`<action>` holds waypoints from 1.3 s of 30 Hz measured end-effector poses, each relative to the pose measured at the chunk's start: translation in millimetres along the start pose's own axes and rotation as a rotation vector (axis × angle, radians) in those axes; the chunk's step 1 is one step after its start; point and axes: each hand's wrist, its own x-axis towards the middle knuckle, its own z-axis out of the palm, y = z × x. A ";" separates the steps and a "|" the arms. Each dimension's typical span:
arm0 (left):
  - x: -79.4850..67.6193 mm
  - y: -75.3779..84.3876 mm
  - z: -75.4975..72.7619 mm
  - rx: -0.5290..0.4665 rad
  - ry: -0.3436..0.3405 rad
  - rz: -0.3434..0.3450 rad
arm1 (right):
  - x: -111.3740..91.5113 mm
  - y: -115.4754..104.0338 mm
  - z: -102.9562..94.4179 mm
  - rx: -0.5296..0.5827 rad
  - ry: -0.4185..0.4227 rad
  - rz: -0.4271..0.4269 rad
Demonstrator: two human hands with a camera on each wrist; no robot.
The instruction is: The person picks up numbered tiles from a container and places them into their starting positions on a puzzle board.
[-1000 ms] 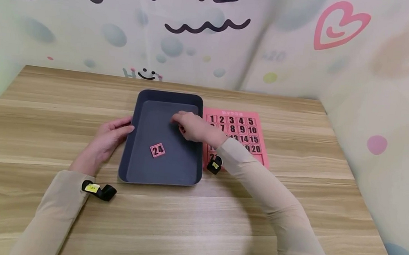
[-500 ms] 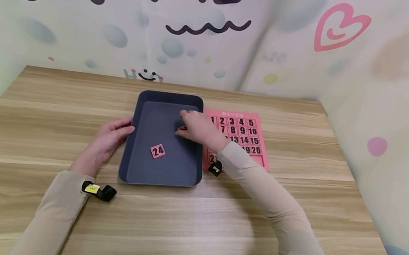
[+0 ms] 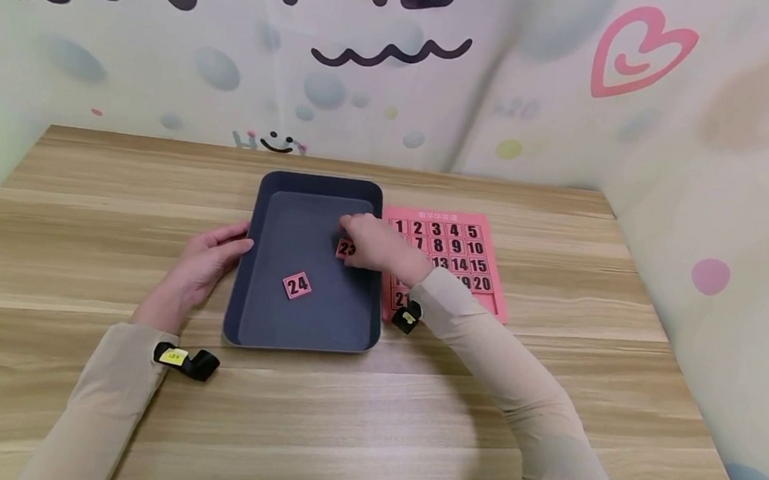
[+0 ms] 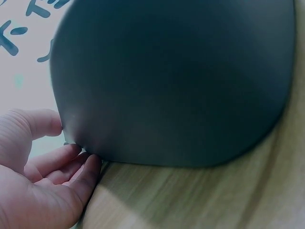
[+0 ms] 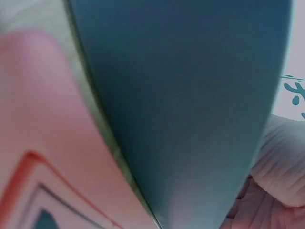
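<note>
A dark grey-blue tray [image 3: 306, 329] lies on the table, its long side pointing away from me. My left hand [image 3: 205, 261] holds the left wall; in the left wrist view the thumb touches the rim of the tray [image 4: 167, 86] and the fingers press lower on its side. Inside the tray, my right hand [image 3: 380, 246] pinches a pink number tile marked 23 [image 3: 344, 249]. A second tile, 24 [image 3: 297, 286], lies face up nearer the tray's middle. The tray wall hides the right fingertips in the right wrist view, where part of the palm [image 5: 281, 167] shows.
Right beside the tray lies a pink number puzzle board [image 3: 495, 278] with rows of numbered tiles, partly covered by my right wrist and forearm. A patterned wall [image 3: 382, 116] rises behind the wooden table [image 3: 269, 430].
The right hand has shifted slightly right within the tray, and the tile in its fingers has turned so that its 23 shows. The left hand and tile 24 stay put.
</note>
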 end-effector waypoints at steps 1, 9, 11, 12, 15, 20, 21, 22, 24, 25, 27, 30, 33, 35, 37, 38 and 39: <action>0.0 0.1 0.3 0.005 0.000 -0.004 | -1.0 0.4 -0.8 0.000 -0.007 -0.004; -0.2 0.0 2.0 0.015 -0.003 -0.005 | -3.2 1.3 -3.0 0.043 -0.029 -0.002; 0.0 -0.5 2.2 0.007 -0.004 0.005 | -3.4 2.5 -2.3 0.059 -0.033 -0.002; -0.1 -0.7 2.5 0.001 -0.004 0.010 | -3.8 3.3 -2.2 0.073 -0.032 -0.004; 0.1 -1.5 3.2 -0.018 -0.012 0.030 | -7.4 7.0 -2.4 0.128 -0.016 -0.031; 0.2 -1.6 3.9 -0.039 -0.019 0.048 | -25.7 15.4 -10.0 0.251 0.038 -0.079; 0.3 -1.5 3.9 -0.045 -0.017 0.047 | -31.2 17.8 -11.7 0.267 0.051 -0.083; 0.3 -1.6 3.9 -0.047 -0.019 0.048 | -37.2 20.5 -13.4 0.282 0.064 -0.089; 0.0 -1.7 3.7 -0.049 -0.020 0.047 | -50.2 27.0 -16.0 0.300 0.091 -0.099; -0.1 -1.8 3.2 -0.051 -0.020 0.044 | -56.8 30.9 -16.5 0.307 0.105 -0.105; -0.6 -1.9 2.6 -0.044 -0.018 0.041 | -70.7 39.0 -16.7 0.309 0.127 -0.107; -1.5 -1.8 1.9 -0.036 -0.010 0.032 | -91.1 51.7 -13.3 0.300 0.156 -0.098; -2.1 -1.3 2.0 -0.035 -0.005 0.022 | -110.6 63.5 -7.0 0.287 0.176 -0.075; -2.1 -1.1 2.3 -0.032 -0.002 0.019 | -122.1 69.9 -2.2 0.281 0.186 -0.060; -1.9 -1.0 2.5 -0.033 0.000 0.016 | -131.9 74.6 2.1 0.279 0.191 -0.040; -1.7 -1.0 2.6 -0.033 0.001 0.015 | -136.0 76.6 4.3 0.278 0.190 -0.029; -1.6 -1.0 2.7 -0.033 0.002 0.013 | -139.7 77.9 6.3 0.276 0.185 -0.016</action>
